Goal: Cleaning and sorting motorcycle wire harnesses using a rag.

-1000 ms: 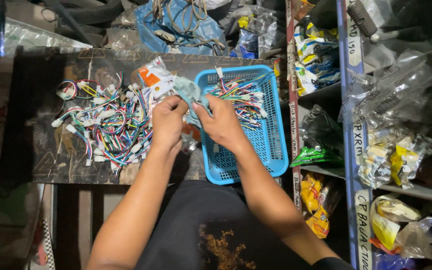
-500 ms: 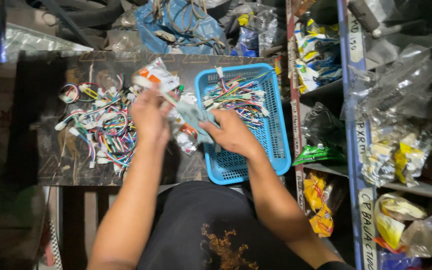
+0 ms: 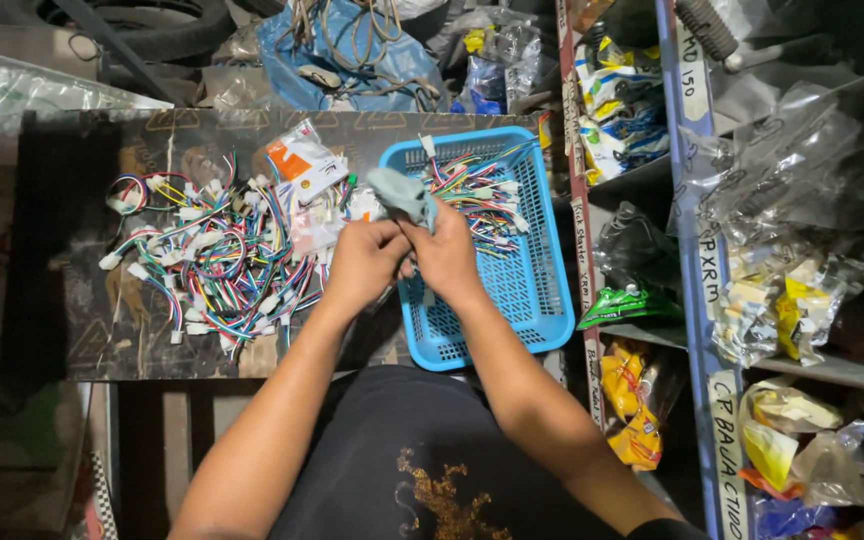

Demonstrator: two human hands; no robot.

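Seen from above, the left hand point(image 3: 364, 262) and right hand point(image 3: 447, 255) meet over the near-left edge of a blue plastic basket point(image 3: 542, 300) on a dark desk point(image 3: 82, 330); the fingers of both are closed together around a small pale grey-green packet point(image 3: 402, 193), held just above the basket's rim; coloured wire harnesses point(image 3: 482, 200) lie inside the basket; a larger heap of wire harnesses with white connectors point(image 3: 217, 255) spreads across the desk to the left, beside an orange-and-white packet point(image 3: 297, 160); shelves of bagged parts point(image 3: 782, 290) stand to the right.
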